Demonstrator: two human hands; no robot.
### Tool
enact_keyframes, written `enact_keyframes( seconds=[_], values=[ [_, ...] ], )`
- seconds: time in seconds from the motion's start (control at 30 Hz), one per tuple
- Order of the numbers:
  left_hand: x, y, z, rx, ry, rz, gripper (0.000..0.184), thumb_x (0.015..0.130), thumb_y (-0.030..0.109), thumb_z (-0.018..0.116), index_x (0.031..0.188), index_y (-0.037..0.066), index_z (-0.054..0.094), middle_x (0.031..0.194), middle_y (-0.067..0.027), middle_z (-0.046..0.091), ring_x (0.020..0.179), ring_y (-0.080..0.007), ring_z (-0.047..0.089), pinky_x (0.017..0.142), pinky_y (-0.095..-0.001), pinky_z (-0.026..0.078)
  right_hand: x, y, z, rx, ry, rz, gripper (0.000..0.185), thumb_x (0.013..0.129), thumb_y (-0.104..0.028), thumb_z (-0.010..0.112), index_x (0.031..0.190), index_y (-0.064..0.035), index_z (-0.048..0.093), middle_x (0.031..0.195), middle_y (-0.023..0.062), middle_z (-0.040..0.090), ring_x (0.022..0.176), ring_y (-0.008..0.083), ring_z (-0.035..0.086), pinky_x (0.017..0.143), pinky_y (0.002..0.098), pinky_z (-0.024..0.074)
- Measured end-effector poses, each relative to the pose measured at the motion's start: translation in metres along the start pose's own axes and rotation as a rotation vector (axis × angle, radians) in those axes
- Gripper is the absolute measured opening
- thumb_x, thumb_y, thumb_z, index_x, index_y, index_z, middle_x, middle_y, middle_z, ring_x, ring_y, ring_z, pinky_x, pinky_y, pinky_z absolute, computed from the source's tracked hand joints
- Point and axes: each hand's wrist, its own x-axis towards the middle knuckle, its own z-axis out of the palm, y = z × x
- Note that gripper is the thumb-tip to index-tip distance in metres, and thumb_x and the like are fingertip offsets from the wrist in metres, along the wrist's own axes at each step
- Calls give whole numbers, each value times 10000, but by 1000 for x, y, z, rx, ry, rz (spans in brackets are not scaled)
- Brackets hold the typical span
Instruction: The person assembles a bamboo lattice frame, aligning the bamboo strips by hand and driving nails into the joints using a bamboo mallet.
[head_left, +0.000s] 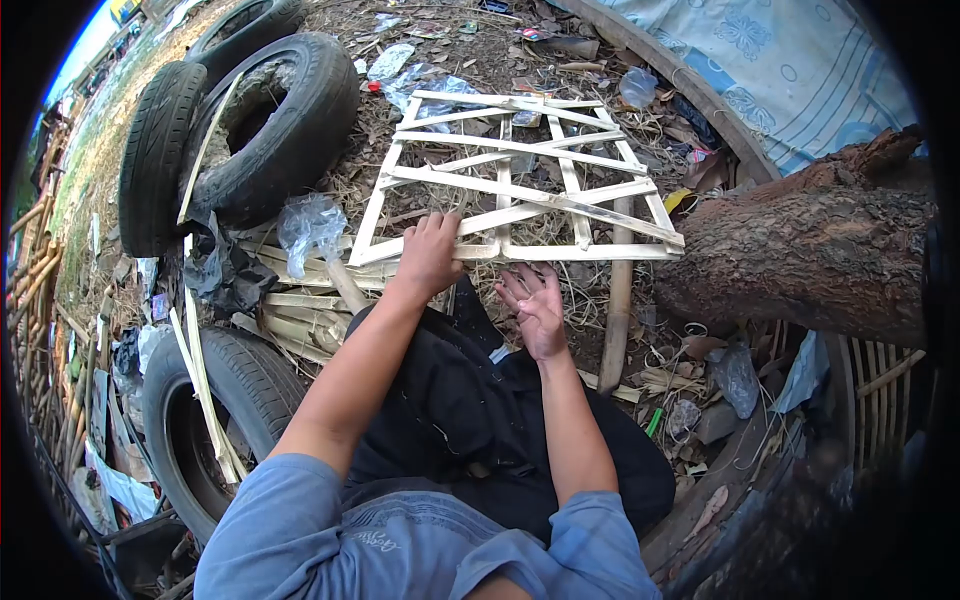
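Note:
A lattice of pale split-bamboo strips point(545, 200) lies in front of me, its crossed slats woven between straight edge pieces. My left hand point(430, 252) is closed over the near edge, left of the middle, with its fingers curled across the strips. Just below that edge, my right hand point(537, 308) is turned palm up with its fingers apart and holds nothing. Its fingertips come close to the near strip; I cannot tell whether they touch it.
A thick log point(800, 250) lies to the right, beside a bamboo pole point(618, 320). Old tyres point(325, 120) stand at the left, with another tyre point(275, 370) nearer me. Loose bamboo strips point(295, 305), a clear plastic bag point(310, 230) and dry litter cover the ground.

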Motion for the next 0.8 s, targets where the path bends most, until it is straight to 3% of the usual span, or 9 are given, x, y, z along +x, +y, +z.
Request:
enact_keyframes(
  seconds=[0.4, 0.73, 0.8],
  values=[
    [0, -2, 3, 20, -71, -65, 599, 615, 111, 720, 1180, 88, 522, 1082, -108, 570, 1083, -291, 552, 924, -444, 399, -3, 4, -1, 43, 56, 13, 704, 751, -35, 532, 1417, -76, 309, 1403, 235, 423, 1298, 394, 468, 1118, 501, 388],
    [-1, -1, 12, 24, -94, -58, 655, 610, 82, 721, 1221, 89, 484, 1119, -130, 542, 1149, -305, 514, 1002, -465, 372, -4, 3, -7, 184, 139, 92, 673, 788, -150, 543, 1425, -73, 341, 1350, 320, 467, 1294, 432, 463, 1131, 526, 361],
    [-2, 0, 12, 31, -1, -14, 682, 581, 63, 719, 1224, 108, 497, 1117, -127, 552, 1132, -321, 521, 974, -457, 391, -5, 2, -8, 256, 118, 123, 728, 800, -150, 530, 1473, -116, 253, 1381, 331, 427, 1307, 424, 450, 1130, 507, 366]
  ],
)
